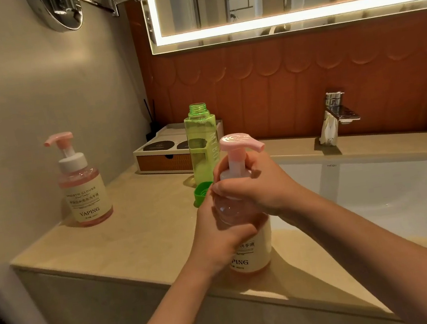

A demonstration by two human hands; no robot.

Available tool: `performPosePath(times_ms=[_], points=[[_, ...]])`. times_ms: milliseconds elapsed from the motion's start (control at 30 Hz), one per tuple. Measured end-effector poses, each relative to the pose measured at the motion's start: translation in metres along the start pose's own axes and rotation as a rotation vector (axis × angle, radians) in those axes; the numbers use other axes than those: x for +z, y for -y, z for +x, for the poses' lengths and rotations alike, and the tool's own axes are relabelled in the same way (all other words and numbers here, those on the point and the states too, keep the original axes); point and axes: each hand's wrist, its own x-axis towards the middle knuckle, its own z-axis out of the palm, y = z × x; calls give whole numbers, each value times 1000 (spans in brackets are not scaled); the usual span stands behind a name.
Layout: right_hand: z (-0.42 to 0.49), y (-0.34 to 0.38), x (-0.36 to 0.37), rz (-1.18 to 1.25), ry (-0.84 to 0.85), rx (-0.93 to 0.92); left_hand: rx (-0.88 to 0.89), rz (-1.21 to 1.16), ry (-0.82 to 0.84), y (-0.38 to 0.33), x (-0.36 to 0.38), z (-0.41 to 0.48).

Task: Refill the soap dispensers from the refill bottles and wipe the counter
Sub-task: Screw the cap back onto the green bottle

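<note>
Wide beige stone worktop (140,235), smooth and faintly glossy, and sunk into its right half is a white rectangular basin (376,194) with a squared chrome tap (336,117) on the back edge. On the front edge, just left of the basin, stands the near dispenser (252,249), a round clear bottle with a cream label and a shallow layer of pink liquid at its base. Both hands are on it: the left hand (218,240) wraps the shoulder and body, while the right hand (259,185) curls round the white collar beneath the flat pink pump head. Just behind it, mid-worktop, the green refill bottle (203,146) stands upright, translucent plastic with flat faces and its threaded neck uncapped. Over in the left corner by the wall sits the second dispenser (83,191) (same label, pink up to the shoulder). Smallest of all is the green cap (201,195), ribbed and tilted on its side at the refill bottle's foot.
</note>
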Motion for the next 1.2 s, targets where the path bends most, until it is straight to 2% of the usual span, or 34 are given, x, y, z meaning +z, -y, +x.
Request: performPosePath(times_ms=[300,433,500,600,667,867,1200], points=[[-1,8,9,-32,-101,118,41,176,-203,-9,15,-10],[2,7,16,-135,-182,169,3,202,-197,-16,17,-15],[0,13,11,-144,-96,186,-17,171,-159,-19,14,-14],[-6,24,-7,-130,187,217,-49,159,-123,-19,8,-14],[-10,24,-19,-188,267,202,-41,170,-127,-17,3,-16],[-18,5,-36,-350,278,217,3,195,-172,-8,-24,-18],[4,-31,-22,-566,236,211,-110,223,-309,5,-94,17]])
